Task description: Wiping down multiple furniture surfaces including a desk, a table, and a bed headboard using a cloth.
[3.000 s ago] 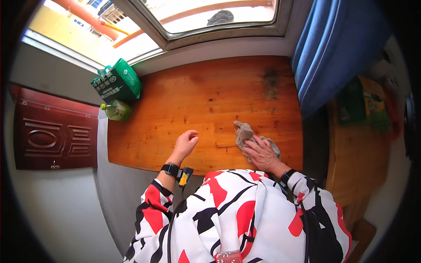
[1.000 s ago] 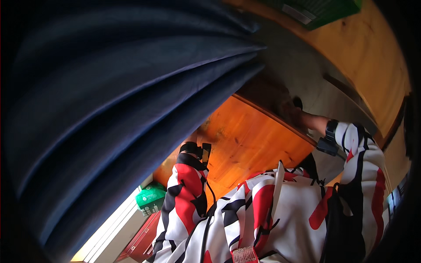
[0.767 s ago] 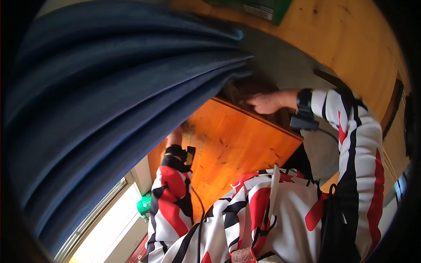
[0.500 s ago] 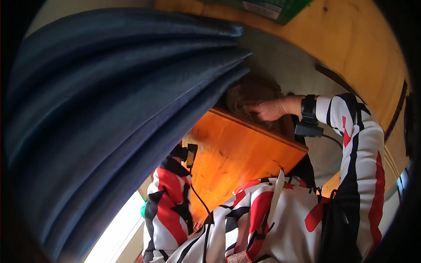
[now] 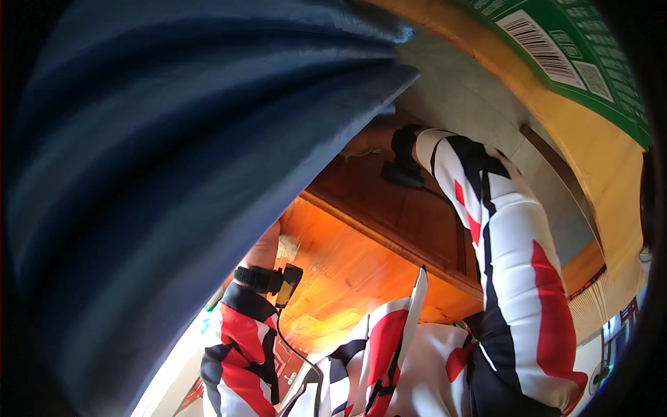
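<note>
My right hand (image 5: 368, 137) reaches far over the dark reddish-brown side panel (image 5: 410, 212) of a piece of wooden furniture. Shadow and the blue curtain hide its fingers. A thin pale edge (image 5: 366, 152), which looks like part of a rag, shows under that hand. Nearer me, my left hand (image 5: 262, 249) is at the left side of the bright orange-brown wooden top (image 5: 340, 260). The curtain (image 5: 174, 167) covers its fingers, so what it holds cannot be seen. A whitish patch (image 5: 288, 247) shows on the wood beside it.
The curtain fills the left side and hangs over both hands. At the right curves a pale wooden tabletop (image 5: 611, 174), with a green printed package (image 5: 590, 76) on it. Grey floor (image 5: 472, 90) shows between the furniture pieces. A cable (image 5: 299, 347) runs from my left wrist strap.
My right hand has moved left and away, partly behind the curtain. My left wrist has come into fuller view beside the wooden top. The view has shifted, showing more of the green package.
</note>
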Demonstrator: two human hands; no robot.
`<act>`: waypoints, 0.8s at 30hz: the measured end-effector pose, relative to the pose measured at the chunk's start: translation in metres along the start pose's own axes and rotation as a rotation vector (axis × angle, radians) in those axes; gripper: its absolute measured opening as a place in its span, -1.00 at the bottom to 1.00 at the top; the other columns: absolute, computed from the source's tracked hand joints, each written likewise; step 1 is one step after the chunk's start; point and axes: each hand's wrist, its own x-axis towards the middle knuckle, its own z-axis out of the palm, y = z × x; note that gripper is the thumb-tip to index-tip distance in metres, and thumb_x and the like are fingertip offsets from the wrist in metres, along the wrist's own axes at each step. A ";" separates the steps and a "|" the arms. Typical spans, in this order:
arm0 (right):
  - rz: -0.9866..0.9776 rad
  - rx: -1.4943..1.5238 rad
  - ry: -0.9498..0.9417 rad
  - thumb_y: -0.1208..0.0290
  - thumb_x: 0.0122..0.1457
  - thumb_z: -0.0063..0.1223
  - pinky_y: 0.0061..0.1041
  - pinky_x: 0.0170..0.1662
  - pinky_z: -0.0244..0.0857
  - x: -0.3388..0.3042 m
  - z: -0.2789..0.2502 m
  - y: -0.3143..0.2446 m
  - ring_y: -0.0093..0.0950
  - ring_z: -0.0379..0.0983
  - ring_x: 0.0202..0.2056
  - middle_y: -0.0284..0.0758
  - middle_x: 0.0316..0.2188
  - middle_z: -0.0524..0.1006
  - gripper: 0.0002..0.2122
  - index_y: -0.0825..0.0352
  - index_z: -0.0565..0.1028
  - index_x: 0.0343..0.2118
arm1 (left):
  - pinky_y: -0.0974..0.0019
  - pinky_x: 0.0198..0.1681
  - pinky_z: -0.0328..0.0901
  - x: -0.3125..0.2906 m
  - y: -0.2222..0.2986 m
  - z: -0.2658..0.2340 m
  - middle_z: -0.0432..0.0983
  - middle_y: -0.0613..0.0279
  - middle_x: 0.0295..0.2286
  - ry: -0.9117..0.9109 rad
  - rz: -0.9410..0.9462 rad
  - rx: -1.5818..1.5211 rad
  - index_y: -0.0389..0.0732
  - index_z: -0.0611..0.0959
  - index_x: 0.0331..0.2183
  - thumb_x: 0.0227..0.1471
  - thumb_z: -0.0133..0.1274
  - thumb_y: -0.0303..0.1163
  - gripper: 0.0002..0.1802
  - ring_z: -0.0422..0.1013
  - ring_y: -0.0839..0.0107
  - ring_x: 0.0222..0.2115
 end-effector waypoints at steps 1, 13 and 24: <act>0.040 0.186 0.121 0.25 0.25 -0.12 -0.42 0.01 0.24 0.003 0.002 0.004 -0.42 0.35 -0.09 -0.22 -0.05 0.43 -0.59 0.24 0.28 0.13 | 0.30 -0.21 0.29 0.016 0.003 -0.010 0.53 0.23 -0.34 0.010 0.045 -0.003 -0.24 0.60 -0.37 0.11 -0.03 -0.23 -0.73 0.40 0.36 -0.32; -0.006 -0.489 0.170 0.46 0.08 -0.11 -0.30 0.01 0.22 -0.143 0.147 0.258 -0.29 0.39 -0.14 -0.18 -0.18 0.48 -0.70 0.40 0.45 -0.12 | 0.32 -0.25 0.30 0.039 0.056 0.016 0.52 0.26 -0.37 -0.070 0.098 -0.132 -0.24 0.59 -0.39 0.10 -0.02 -0.26 -0.76 0.40 0.39 -0.35; -0.075 0.516 0.421 0.33 0.20 -0.16 -0.27 0.02 0.21 -0.086 0.063 0.140 -0.29 0.22 0.08 -0.24 0.20 0.14 -0.61 0.22 0.29 0.11 | 0.34 -0.28 0.31 0.040 0.085 0.019 0.51 0.29 -0.39 -0.185 0.046 -0.257 -0.24 0.58 -0.41 0.10 -0.01 -0.28 -0.78 0.40 0.42 -0.37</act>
